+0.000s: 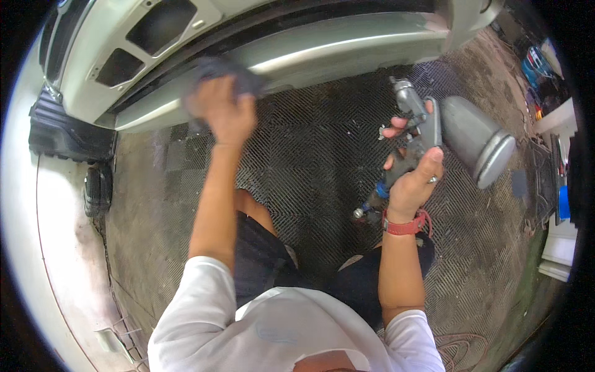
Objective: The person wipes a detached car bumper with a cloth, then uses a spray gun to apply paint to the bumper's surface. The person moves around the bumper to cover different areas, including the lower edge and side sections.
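Note:
My left hand (226, 111), smeared by motion, presses a dark cloth (248, 82) against the pale green sill (297, 61) of a vehicle body. Its fingers lie over the cloth and are partly lost in the blur. In my right hand (409, 186) is a metal spray gun (427, 127), gripped round its handle and held off the floor to the right of the sill. The gun's large silver cup (474, 133) sticks out to the right, its capped end toward the lower right. A blue ring and a metal fitting show at the handle's lower end.
A vehicle door (133, 53) stands along the upper left. Dark ribbed matting (304, 155) covers the floor below the sill. At the right edge are a blue container (538, 65) and white shelving (561, 242). A hose (462, 344) lies coiled at lower right.

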